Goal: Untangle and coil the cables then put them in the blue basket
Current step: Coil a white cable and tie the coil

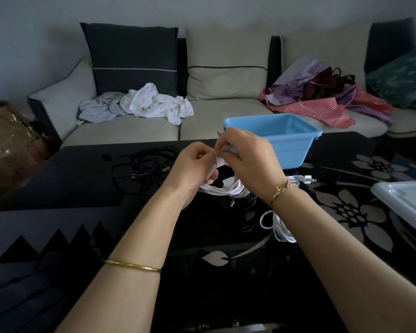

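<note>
Head view, hands: left hand (193, 162) and right hand (247, 157) both pinch the white cable (222, 188) at frame centre.
Handling: light, limp; hold the coil's bundled loops.
Blue basket (274, 138): just beyond, empty.
Black cables (142, 167): centre-left, tangled.

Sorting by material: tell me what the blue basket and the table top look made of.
Blue basket: moulded plastic by the look, smooth, one even colour, rolled rim. Table top: probably black glass or lacquer, glossy, reflective, with a printed flower pattern.

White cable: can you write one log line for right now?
left hand: holds white cable | right hand: pinches it | blue basket: looks empty | black cables: tangled
</note>
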`<state>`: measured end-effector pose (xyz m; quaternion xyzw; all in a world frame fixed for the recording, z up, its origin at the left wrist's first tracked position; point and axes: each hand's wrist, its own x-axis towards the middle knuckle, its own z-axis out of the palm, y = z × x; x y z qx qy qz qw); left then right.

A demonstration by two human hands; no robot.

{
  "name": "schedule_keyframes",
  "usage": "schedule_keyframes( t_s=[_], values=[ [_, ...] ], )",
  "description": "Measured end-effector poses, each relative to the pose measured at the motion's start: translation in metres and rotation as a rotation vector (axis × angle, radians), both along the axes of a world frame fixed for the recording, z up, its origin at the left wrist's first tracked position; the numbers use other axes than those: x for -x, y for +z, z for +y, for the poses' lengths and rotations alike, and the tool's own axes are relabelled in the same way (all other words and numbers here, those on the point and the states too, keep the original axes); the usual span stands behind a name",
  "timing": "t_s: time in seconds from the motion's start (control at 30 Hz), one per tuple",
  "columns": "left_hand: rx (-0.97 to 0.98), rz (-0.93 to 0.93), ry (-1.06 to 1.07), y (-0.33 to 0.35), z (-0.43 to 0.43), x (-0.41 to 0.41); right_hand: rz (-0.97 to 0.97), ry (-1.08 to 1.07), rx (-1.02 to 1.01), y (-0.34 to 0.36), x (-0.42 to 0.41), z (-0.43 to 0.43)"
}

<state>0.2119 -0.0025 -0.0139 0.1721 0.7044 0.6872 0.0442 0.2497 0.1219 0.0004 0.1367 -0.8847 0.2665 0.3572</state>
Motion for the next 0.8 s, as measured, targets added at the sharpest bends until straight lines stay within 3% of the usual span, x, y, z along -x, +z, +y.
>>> schedule_keyframes(
  t_s=[0.4, 0.53, 0.8],
  values=[
    [0.009, 0.074, 0.009, -0.001, 0.0, 0.001, -0.128, 0.025, 0.276, 0.002, 0.006, -0.007],
    [-0.09, 0.073, 0.06, 0.001, 0.002, -0.004, -0.156, 0.046, 0.38, 0.006, 0.005, -0.008],
    [0.116, 0.402, 0.019, 0.002, -0.002, -0.01, -0.264, 0.089, 0.556, 0.007, 0.008, -0.003]
  ],
)
